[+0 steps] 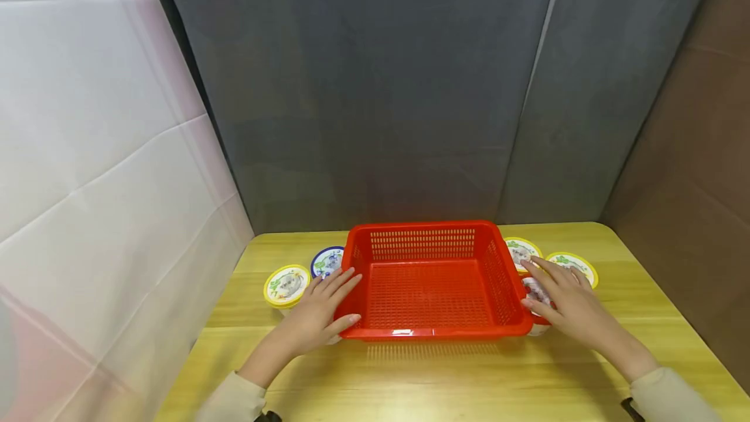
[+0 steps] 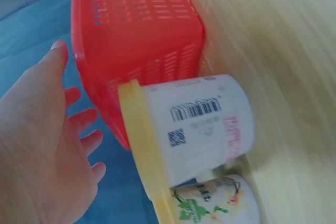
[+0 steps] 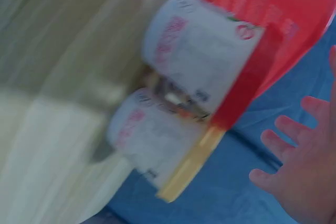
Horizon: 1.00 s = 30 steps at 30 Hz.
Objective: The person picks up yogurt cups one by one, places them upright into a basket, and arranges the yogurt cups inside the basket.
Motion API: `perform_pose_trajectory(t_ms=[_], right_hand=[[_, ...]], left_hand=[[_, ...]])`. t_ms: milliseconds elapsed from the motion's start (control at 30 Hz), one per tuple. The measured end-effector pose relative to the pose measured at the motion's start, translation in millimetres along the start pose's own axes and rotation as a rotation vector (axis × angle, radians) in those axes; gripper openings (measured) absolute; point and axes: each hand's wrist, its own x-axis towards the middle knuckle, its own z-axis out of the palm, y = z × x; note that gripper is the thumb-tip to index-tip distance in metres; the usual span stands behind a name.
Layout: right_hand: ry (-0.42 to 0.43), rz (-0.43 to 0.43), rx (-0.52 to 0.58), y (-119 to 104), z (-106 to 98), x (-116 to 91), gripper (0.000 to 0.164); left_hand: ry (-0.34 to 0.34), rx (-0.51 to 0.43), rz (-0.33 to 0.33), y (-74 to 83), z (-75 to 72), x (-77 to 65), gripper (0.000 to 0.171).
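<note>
A red plastic basket (image 1: 430,333) with slotted walls stands on the wooden table between my hands. My left hand (image 1: 316,314) is at its left side, fingers straight and spread, overlapping the rim in the head view. Under and beside that hand are white tubs, one with a yellow lid (image 1: 287,284), another with a blue lid (image 1: 324,259). On the other side my right hand (image 1: 574,308) hovers with loosely extended fingers, its thumb near the basket's right rim. Close to it stand a red-lidded tub (image 3: 205,51) and a yellow-lidded tub (image 3: 152,135). Neither hand grips anything.
Another yellow-lidded tub (image 1: 520,249) stands behind the red-lidded one, against the basket's right side. The wooden table (image 1: 433,383) ends at a dark grey cloth wall (image 1: 381,116). A white panel (image 1: 105,148) rises on the left, a brown one (image 1: 697,148) on the right.
</note>
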Motion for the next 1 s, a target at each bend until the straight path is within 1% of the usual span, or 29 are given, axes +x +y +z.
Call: perform_pose_trajectory(t_ms=[133, 333, 433, 600, 800, 1000], right_hand=[[-0.023, 0.026, 0.020, 8, 1, -7, 0.067], [-0.045, 0.032, 0.045, 15, 4, -12, 0.062], [-0.049, 0.028, 0.046, 17, 4, -14, 0.064], [-0.040, 0.011, 0.036, 19, 6, -16, 0.069], [-0.056, 0.004, 0.044, 19, 8, -18, 0.077], [-0.018, -0.039, 0.013, 18, 8, -16, 0.079]], left_hand=[[0.015, -0.001, -0.011, -6.5, 0.9, -4.2, 0.070], [0.016, -0.012, -0.045, -13.5, 4.0, -9.1, 0.072], [0.020, -0.014, -0.056, -15.2, 5.4, -11.4, 0.073], [0.035, -0.020, -0.053, -15.0, 6.3, -13.4, 0.072], [0.041, -0.027, -0.051, -13.7, 5.5, -13.5, 0.071], [0.031, -0.034, -0.065, -14.0, 6.4, -14.5, 0.072]])
